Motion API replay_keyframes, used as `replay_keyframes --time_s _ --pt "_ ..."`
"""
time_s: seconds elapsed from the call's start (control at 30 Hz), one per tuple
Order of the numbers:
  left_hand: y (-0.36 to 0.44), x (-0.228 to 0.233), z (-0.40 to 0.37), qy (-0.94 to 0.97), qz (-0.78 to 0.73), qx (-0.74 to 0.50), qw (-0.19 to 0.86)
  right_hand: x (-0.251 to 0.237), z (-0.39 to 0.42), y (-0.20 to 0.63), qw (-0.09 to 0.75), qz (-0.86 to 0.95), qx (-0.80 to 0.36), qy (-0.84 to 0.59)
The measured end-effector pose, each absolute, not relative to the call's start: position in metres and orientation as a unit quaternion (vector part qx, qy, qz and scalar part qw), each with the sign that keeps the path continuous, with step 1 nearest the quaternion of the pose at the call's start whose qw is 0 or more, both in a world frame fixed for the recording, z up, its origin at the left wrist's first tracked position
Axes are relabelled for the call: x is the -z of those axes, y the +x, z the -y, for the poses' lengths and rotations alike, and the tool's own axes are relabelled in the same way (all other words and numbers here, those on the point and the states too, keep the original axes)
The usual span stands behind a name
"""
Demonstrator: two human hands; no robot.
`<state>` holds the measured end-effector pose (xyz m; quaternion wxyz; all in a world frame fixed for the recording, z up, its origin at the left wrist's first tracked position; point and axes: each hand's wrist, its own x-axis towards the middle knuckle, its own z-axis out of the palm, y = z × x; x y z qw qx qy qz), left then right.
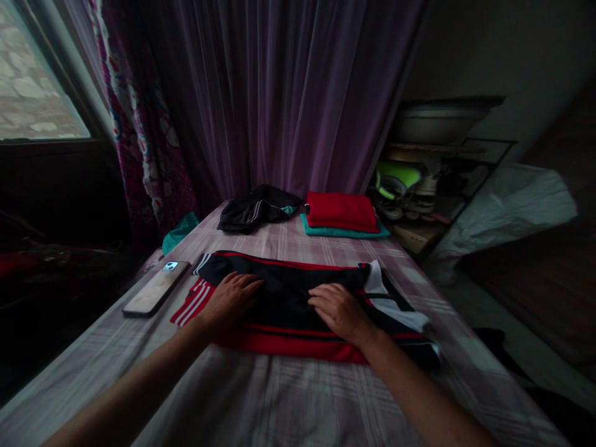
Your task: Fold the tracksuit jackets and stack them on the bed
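Observation:
A dark navy and red garment with white stripes lies partly folded on the bed in front of me. My left hand rests flat on its left part, fingers stretched toward the middle. On the right part lies my right hand, palm down with the fingers extended. Striped red cloth shows at the left end. White cloth sticks out at the right end. The garment's underside and the cloth beneath my palms are hidden.
A phone lies left of the garment on the plaid sheet. Behind it are a crumpled dark garment and a folded red cloth on a teal one. A shoe rack stands at right, beside a purple curtain.

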<state>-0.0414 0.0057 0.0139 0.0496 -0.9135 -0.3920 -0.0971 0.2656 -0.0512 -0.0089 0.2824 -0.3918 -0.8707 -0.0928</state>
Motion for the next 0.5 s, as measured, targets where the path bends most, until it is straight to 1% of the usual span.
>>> replay_keyframes --time_s 0.07,0.13,0.17,0.27,0.33,0.5 --pt "-0.045 -0.017 -0.008 -0.912 0.399 0.082 0.045 0.006 0.051 0.275 0.322 0.848 0.093 -0.411" --pt "-0.049 -0.02 -0.007 -0.912 0.399 0.087 0.042 0.006 0.057 0.284 0.344 0.827 0.092 -0.436" --pt "-0.05 -0.021 -0.005 -0.912 0.399 0.09 0.041 0.008 0.062 0.288 0.337 0.826 0.088 -0.443" --pt "-0.051 -0.022 0.004 -0.911 0.404 0.082 0.031 0.017 0.077 0.292 0.274 0.848 0.059 -0.45" --pt "-0.051 -0.022 0.01 -0.906 0.418 0.066 0.02 0.021 0.082 0.291 0.249 0.852 0.04 -0.458" --pt "-0.056 -0.032 0.012 -0.906 0.421 0.033 0.002 0.01 0.066 0.304 0.261 0.814 0.035 -0.518"
